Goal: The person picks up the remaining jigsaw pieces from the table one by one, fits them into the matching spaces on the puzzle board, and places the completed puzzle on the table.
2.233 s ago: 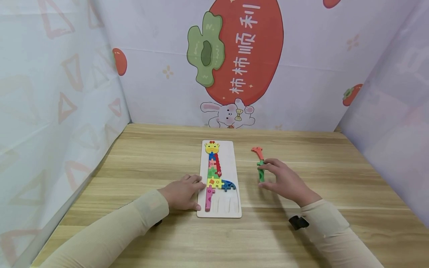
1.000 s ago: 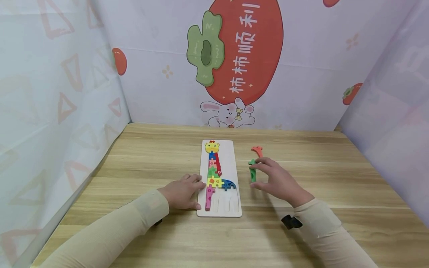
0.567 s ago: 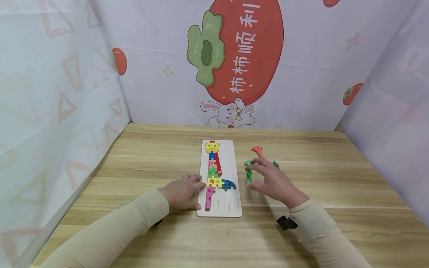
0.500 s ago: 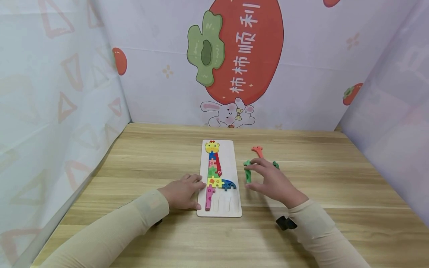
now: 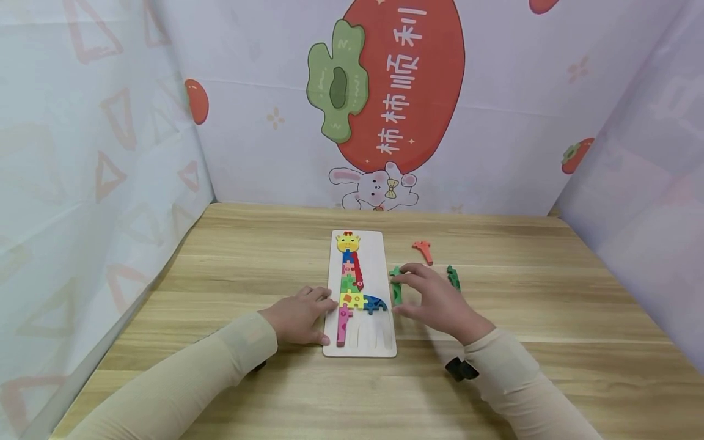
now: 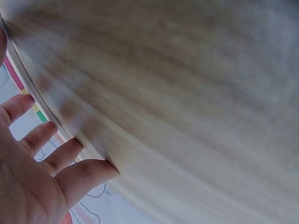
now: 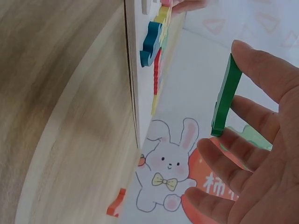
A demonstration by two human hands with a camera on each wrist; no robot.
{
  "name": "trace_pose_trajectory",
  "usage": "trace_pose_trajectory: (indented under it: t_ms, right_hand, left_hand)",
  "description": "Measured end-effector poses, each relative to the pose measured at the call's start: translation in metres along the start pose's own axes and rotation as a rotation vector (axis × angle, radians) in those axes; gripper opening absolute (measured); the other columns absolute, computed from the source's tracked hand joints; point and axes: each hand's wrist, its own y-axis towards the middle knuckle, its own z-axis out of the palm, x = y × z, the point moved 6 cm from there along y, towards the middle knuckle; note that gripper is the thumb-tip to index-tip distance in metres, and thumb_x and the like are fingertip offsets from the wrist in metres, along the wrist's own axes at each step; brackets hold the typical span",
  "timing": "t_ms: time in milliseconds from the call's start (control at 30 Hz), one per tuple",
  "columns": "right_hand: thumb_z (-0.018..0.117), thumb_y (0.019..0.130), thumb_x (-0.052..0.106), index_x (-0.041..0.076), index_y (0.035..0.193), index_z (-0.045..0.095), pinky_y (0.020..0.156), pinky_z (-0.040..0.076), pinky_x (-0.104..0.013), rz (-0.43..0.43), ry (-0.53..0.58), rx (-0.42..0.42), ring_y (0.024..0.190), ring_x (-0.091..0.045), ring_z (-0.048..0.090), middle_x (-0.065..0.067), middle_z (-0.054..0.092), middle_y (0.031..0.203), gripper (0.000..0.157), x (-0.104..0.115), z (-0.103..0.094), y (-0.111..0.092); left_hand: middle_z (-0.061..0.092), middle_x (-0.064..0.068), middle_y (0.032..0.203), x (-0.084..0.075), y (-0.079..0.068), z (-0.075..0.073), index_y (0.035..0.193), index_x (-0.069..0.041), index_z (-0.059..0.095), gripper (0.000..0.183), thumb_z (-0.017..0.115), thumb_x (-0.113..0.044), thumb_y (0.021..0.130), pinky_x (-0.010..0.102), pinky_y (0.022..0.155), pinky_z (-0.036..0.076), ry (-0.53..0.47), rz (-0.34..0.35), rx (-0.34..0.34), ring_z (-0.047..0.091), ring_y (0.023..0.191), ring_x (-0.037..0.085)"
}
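Observation:
My right hand [image 5: 440,302] pinches a green puzzle piece [image 5: 397,290] between thumb and fingertips, just beside the right edge of a white puzzle board [image 5: 375,260]. In the right wrist view, that green piece [image 7: 227,95] spans from the thumb to the fingers, apart from the board. Coloured pieces on the board form a giraffe: yellow head [image 5: 348,242], red mane [image 5: 358,272], yellow body piece [image 5: 352,300], blue piece [image 5: 376,304] and pink leg [image 5: 343,327]. Against the board's left edge rests my left hand [image 5: 299,315], fingers spread; its fingertips [image 6: 77,145] touch the rim.
An orange puzzle piece [image 5: 423,250] lies on the wooden table [image 5: 247,256], right of the board. Near my right hand lies a dark green piece [image 5: 453,278]. Printed cloth walls [image 5: 258,165] stand at the back and both sides.
My right hand has carried the green piece leftward to the board's right edge. The dark green piece, earlier hidden behind that hand, now shows. My left hand and the board stay put.

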Motion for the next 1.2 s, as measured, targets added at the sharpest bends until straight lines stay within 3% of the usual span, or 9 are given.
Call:
trace_pose_trajectory:
  t_ms: [1200]
  right_hand:
    - [0.075, 0.068, 0.043, 0.028, 0.115, 0.06, 0.09, 0.044, -0.04, 0.03, -0.018, 0.11, 0.115, -0.018, 0.044, 0.003, 0.045, 0.128, 0.052, 0.026, 0.024, 0.011]
  left_hand:
    - [0.031, 0.003, 0.141, 0.001, 0.002, 0.002, 0.134, -0.027, 0.042, 0.073, 0.06, -0.06, 0.071, 0.04, 0.09, 0.044, 0.003, -0.019, 0.014, 0.034, 0.123, 0.025]
